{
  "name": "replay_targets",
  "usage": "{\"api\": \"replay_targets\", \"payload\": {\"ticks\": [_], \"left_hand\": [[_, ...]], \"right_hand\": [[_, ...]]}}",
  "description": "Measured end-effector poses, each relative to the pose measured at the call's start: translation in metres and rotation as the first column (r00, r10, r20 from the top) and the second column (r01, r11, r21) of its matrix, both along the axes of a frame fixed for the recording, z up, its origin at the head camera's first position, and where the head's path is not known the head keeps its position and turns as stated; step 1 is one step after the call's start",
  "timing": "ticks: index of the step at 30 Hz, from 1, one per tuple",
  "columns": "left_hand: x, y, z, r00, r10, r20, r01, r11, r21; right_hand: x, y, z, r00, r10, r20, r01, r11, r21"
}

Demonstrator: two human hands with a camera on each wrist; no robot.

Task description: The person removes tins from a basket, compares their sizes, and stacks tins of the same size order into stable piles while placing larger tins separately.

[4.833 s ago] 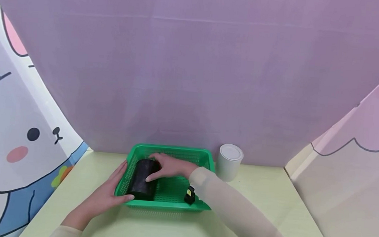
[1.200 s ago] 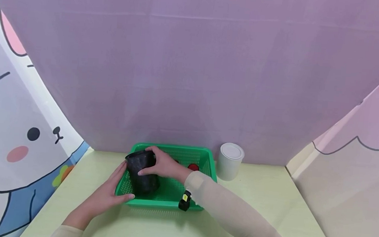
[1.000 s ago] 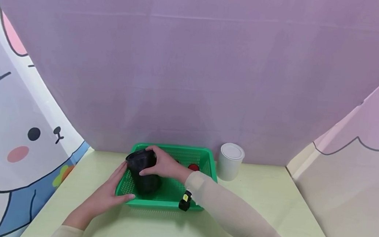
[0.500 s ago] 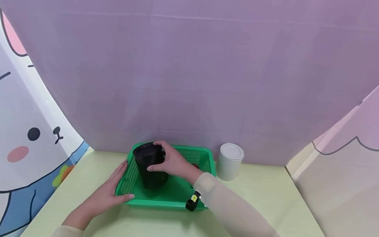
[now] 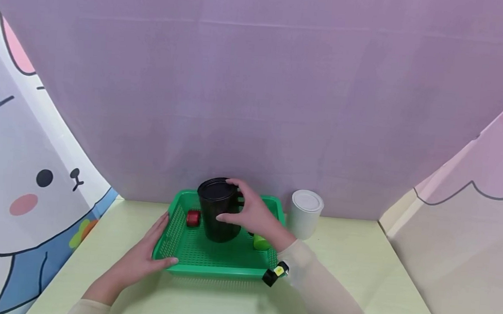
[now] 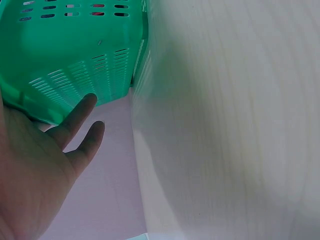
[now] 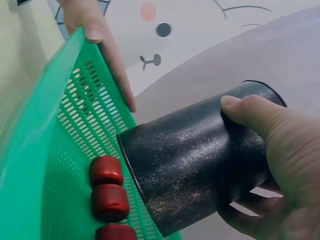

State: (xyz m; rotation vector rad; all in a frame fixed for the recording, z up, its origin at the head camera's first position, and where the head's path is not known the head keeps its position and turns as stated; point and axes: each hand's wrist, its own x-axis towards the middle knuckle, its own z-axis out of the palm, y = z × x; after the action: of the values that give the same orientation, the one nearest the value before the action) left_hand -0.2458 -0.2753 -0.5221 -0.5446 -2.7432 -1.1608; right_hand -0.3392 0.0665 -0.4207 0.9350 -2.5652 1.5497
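Canister, black, lower centre of frame, gripped by right hand over green basket; left hand, lower left, spread wide against basket corner, likely steadying; whether canister is lidded, hard to tell.

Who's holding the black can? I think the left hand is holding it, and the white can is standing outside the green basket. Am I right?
Not quite: the right hand is holding the black can, as the head view shows. The left hand is at the side of the green basket. The white can is standing outside it, as you said.
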Motion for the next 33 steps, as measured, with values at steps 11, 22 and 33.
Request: {"api": "replay_targets", "payload": {"ticks": [11,22,33], "left_hand": [[0.002,0.002,0.004,1.0,-0.005,-0.016,0.005,1.0,0.0],[0.001,0.001,0.002,1.0,-0.006,-0.017,0.006,1.0,0.0],[0.001,0.001,0.001,1.0,0.0,-0.007,0.0,1.0,-0.001]], "right_hand": [[0.013,0.046,-0.004,0.995,-0.094,-0.03,0.089,0.989,-0.121],[0.025,0.095,0.005,0.975,-0.214,-0.067,0.192,0.951,-0.243],[0.04,0.14,0.002,0.948,-0.305,-0.092,0.273,0.926,-0.261]]}}
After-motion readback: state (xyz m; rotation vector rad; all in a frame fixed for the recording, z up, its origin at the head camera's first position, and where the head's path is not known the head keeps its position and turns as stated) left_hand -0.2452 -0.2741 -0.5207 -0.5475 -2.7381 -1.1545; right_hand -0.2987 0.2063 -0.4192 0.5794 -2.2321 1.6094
